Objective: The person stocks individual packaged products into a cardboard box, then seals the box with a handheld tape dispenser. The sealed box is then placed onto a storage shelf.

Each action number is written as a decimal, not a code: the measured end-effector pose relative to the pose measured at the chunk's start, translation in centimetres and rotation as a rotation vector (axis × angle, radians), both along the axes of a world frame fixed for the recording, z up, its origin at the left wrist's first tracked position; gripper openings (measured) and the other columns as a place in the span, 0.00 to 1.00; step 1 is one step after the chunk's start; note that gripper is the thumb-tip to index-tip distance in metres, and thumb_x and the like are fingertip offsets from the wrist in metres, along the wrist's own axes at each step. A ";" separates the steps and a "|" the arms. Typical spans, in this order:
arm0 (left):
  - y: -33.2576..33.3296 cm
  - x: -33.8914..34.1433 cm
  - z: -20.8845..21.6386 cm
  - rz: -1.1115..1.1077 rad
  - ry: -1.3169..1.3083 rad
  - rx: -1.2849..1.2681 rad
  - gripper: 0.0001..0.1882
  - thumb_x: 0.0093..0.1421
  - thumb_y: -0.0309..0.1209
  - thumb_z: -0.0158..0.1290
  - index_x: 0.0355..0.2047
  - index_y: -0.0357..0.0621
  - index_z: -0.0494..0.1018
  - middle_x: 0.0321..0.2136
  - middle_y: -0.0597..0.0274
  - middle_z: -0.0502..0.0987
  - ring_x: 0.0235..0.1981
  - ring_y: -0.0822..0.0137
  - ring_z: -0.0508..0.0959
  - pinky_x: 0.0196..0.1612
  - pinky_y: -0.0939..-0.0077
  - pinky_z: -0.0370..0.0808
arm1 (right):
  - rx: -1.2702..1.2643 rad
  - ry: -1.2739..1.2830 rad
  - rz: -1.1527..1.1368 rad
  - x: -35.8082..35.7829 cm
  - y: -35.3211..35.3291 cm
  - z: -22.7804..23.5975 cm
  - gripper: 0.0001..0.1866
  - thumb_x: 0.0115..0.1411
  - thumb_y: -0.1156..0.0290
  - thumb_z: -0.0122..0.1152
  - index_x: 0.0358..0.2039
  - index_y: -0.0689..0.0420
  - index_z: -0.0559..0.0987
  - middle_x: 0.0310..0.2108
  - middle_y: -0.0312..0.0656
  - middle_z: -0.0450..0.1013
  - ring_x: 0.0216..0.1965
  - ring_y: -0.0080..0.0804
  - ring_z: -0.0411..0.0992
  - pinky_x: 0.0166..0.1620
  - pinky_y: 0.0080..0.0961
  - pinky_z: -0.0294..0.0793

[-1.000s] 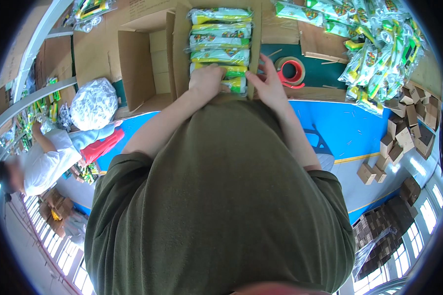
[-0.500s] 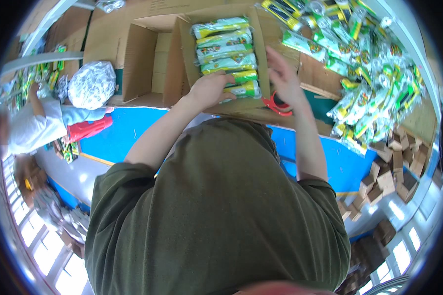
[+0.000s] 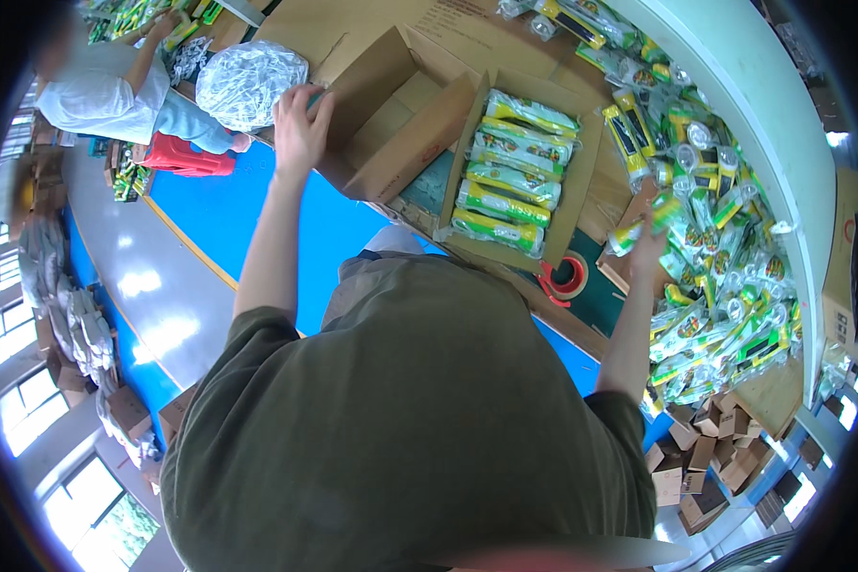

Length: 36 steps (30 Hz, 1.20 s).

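Observation:
My left hand [image 3: 300, 132] is raised beside the left edge of an empty open cardboard box [image 3: 388, 174], thumb and fingers apart with nothing visible held. A second open box [image 3: 589, 157] holds a row of several plastic-wrapped green, yellow and white packages [image 3: 515, 179]. To its right, my right hand [image 3: 646, 250], somewhat blurred, is closed around a green-and-yellow wrapped package [image 3: 625, 237] at the edge of a large loose pile of similar packages [image 3: 725, 253].
A red tape dispenser [image 3: 568, 278] lies by the filled box's near right corner. A bundled clear plastic bag [image 3: 250, 84] rests left of the empty box. Another person [image 3: 105, 91] works at the far left. Small cardboard boxes [image 3: 720, 439] are heaped at lower right.
My left hand has left the packages and moved to the empty box's left side. My right hand has gone from the filled box to the pile and taken a package. The view has turned.

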<state>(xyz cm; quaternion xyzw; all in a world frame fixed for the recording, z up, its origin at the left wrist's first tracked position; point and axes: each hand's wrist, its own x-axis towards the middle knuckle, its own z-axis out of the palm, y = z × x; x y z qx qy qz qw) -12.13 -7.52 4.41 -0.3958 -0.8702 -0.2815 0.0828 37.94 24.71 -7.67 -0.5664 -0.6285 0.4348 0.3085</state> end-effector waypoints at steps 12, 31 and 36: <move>3.5 -7.7 -2.3 -0.310 -0.720 -0.708 0.35 0.54 0.27 0.42 0.65 0.49 0.52 0.42 0.33 0.75 0.43 0.38 0.77 0.49 0.52 0.73 | 0.097 -0.588 0.892 -38.1 -15.9 22.5 0.21 0.63 0.61 0.53 0.50 0.63 0.72 0.47 0.57 0.73 0.50 0.51 0.72 0.52 0.37 0.71; 1.1 -13.6 -3.3 -0.487 -0.705 -0.409 0.34 0.56 0.25 0.44 0.64 0.45 0.55 0.40 0.33 0.75 0.42 0.38 0.75 0.47 0.47 0.71 | -0.065 -1.082 0.833 -50.5 -14.0 11.7 0.14 0.60 0.69 0.50 0.41 0.66 0.73 0.39 0.56 0.76 0.43 0.50 0.77 0.48 0.42 0.73; 3.0 -16.3 -2.7 -0.611 -0.818 -0.489 0.31 0.57 0.27 0.44 0.63 0.41 0.56 0.47 0.35 0.73 0.48 0.39 0.73 0.52 0.50 0.69 | 0.347 -1.147 0.790 -53.6 -15.2 9.0 0.13 0.62 0.68 0.52 0.44 0.62 0.69 0.38 0.51 0.75 0.40 0.47 0.76 0.45 0.43 0.70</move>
